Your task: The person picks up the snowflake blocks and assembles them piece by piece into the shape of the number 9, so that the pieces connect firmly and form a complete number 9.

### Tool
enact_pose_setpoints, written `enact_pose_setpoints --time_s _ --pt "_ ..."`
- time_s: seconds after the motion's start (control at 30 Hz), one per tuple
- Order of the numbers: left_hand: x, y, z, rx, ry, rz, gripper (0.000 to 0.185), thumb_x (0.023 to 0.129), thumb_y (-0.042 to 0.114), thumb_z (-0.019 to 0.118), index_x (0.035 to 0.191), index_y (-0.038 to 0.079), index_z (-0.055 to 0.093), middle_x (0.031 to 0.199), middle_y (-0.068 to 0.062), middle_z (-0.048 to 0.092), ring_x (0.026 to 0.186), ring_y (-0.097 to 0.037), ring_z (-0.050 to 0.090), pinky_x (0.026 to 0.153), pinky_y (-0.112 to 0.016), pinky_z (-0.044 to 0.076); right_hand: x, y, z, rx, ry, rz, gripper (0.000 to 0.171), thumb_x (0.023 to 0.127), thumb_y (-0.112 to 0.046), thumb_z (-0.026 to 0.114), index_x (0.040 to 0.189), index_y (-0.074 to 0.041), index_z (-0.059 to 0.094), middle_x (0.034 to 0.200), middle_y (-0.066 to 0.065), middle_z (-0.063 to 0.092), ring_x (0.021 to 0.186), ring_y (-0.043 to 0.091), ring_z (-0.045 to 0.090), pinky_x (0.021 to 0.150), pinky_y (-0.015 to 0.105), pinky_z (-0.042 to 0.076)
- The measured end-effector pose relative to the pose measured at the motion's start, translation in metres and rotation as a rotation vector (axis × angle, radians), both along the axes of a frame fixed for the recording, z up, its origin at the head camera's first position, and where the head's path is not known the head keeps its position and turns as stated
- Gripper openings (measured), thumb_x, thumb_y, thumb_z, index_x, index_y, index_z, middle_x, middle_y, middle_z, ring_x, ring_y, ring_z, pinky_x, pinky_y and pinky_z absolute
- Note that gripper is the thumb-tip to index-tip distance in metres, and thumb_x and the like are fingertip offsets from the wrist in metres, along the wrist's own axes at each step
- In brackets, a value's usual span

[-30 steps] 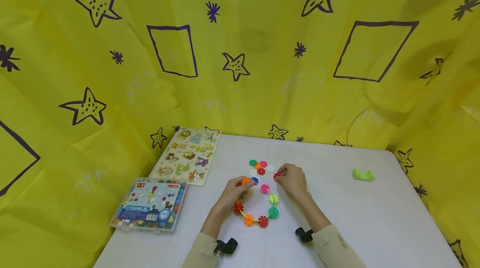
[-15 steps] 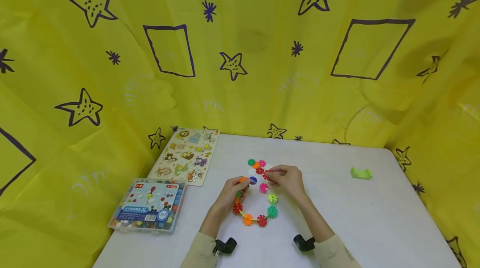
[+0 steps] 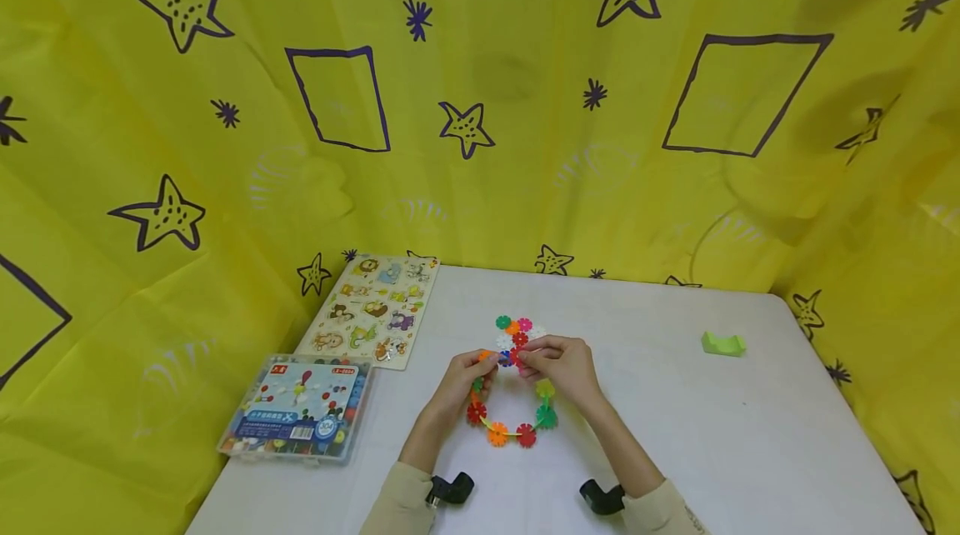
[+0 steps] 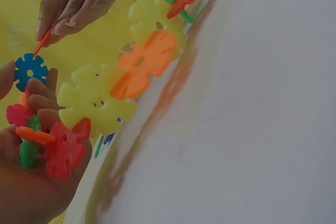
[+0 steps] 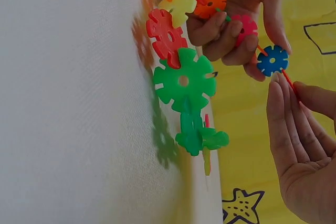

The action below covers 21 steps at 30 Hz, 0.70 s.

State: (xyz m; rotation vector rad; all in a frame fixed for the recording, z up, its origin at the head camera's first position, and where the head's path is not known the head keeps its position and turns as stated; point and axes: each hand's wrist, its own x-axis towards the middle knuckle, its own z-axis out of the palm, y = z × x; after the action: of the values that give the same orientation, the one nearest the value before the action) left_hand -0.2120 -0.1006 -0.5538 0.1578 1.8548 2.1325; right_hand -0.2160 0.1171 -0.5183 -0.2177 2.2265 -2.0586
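Between hands: multicolour snowflake-disc chain [image 3: 517, 427]; left grip [image 3: 467, 377] grasping chain, right grip [image 3: 558, 364] pinching red disc [image 5: 287, 81].

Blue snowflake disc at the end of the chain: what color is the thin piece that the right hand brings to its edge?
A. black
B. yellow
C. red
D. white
C: in the right wrist view the right hand pinches a thin red piece edge-on against the blue disc, which the left hand holds.
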Motion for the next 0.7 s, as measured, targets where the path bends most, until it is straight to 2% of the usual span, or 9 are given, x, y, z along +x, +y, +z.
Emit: enact_pose_setpoints --time_s 0.17,0.3,0.4,0.53,0.7 --pt "-0.001 0.002 -0.003 0.009 0.010 0.004 0.047 0.104 0.032 0.066 0.108 -0.014 0.060 0.081 -0.007 0.054 0.069 -0.018 0.045 0.061 -0.024 0.042 0.003 -0.005 -0.002 -0.007 -0.011 -0.023 0.018 0.092 -0.008 0.080 0.101 0.006 0.074 0.088 0.019 0.077 0.078 0.044 0.076 0.073 0.052 0.061" --pt "-0.002 0.003 -0.005 -0.005 0.030 0.005 0.035 0.104 0.028 0.067 0.110 -0.006 0.063 0.081 -0.007 0.054 0.070 -0.019 0.047 0.062 -0.025 0.042 0.003 -0.007 -0.004 -0.006 -0.024 -0.032 0.018 0.090 -0.007 0.082 0.095 0.007 0.072 0.084 0.019 0.077 0.076 0.041 0.076 0.070 0.046 0.062" --pt "-0.003 0.003 -0.005 -0.016 0.029 -0.011 0.030 0.103 0.026 0.067 0.112 -0.003 0.063 0.080 -0.005 0.053 0.068 -0.019 0.046 0.061 -0.026 0.042 0.003 -0.006 -0.006 -0.014 -0.020 -0.020 0.018 0.089 -0.005 0.082 0.094 0.008 0.072 0.084 0.021 0.076 0.074 0.039 0.077 0.069 0.047 0.062" --pt "-0.002 0.001 -0.006 -0.012 0.021 -0.040 0.033 0.104 0.026 0.066 0.114 -0.006 0.062 0.078 -0.002 0.053 0.067 -0.018 0.045 0.061 -0.026 0.042 0.002 -0.005 -0.008 -0.041 -0.009 0.005 0.015 0.091 -0.001 0.079 0.094 0.011 0.071 0.085 0.022 0.076 0.072 0.037 0.077 0.070 0.050 0.062" --pt "-0.001 -0.001 -0.005 0.021 0.016 -0.055 0.024 0.103 0.025 0.067 0.108 0.001 0.065 0.075 0.000 0.051 0.065 -0.017 0.044 0.061 -0.027 0.040 0.002 -0.006 -0.012 -0.097 -0.007 0.055 0.014 0.093 0.003 0.076 0.096 0.015 0.069 0.088 0.026 0.075 0.072 0.036 0.077 0.069 0.050 0.062"
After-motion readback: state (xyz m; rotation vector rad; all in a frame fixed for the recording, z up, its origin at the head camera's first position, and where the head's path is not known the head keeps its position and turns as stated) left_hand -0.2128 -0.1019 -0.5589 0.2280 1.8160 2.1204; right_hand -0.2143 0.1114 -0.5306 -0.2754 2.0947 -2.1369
